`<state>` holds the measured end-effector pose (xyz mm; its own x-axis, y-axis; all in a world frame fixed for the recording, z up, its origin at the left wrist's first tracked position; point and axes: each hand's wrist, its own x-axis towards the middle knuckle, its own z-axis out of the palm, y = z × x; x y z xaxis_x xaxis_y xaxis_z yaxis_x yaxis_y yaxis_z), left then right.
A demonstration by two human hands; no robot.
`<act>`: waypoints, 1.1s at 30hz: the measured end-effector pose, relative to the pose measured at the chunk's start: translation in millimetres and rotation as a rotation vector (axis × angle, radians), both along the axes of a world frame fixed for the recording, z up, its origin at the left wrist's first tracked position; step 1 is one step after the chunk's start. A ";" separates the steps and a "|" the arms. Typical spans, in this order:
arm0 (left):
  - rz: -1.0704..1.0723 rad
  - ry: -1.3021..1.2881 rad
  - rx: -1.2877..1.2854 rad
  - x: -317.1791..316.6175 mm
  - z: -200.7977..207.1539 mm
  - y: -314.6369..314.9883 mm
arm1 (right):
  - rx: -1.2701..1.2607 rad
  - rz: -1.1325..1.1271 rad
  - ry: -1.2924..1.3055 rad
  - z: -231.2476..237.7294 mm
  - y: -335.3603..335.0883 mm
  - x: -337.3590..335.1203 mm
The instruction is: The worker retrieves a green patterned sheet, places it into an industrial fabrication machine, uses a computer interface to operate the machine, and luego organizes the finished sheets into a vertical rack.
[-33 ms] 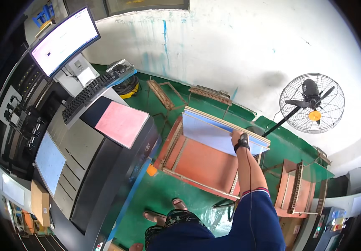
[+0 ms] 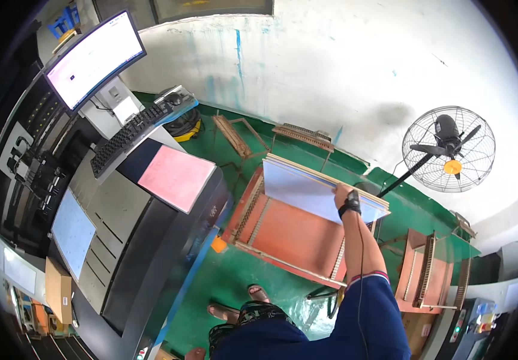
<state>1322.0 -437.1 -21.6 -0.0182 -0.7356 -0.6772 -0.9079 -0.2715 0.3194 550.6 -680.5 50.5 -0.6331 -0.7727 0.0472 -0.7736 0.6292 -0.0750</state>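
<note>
My right arm reaches forward to a rack cart (image 2: pixel 298 243) with a reddish-brown base and slotted side rails. Several thin panels stand on edge together at its far side, and the front one is a pale blue panel (image 2: pixel 298 191). My right hand (image 2: pixel 341 194) is closed over the upper edge of these panels, right of their middle; its fingertips are partly hidden. On that wrist sits a black strapped device (image 2: pixel 349 205) with a cable running down the arm. Only a bit of my left hand (image 2: pixel 196 354) shows at the lower edge, its fingers out of sight.
Left is a dark machine (image 2: pixel 136 264) bearing a pink sheet (image 2: pixel 176 178), a light-blue sheet (image 2: pixel 73 233), a keyboard (image 2: pixel 130 135) and a monitor (image 2: pixel 97 60). A caged fan (image 2: pixel 449 149) stands at right by the wall. Another slotted rack (image 2: pixel 430 270) is near right.
</note>
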 end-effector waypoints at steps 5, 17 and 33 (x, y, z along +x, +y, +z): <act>-0.066 -0.100 -0.097 -22.6 22.0 -49.5 | -0.449 0.171 0.342 153.0 15.5 26.8; -0.180 -0.010 -1.214 -120.5 301.1 -100.5 | -0.477 1.564 -0.045 305.0 37.6 342.0; 1.259 0.169 -1.097 97.1 160.9 206.4 | -0.310 1.416 -0.904 91.4 155.1 583.3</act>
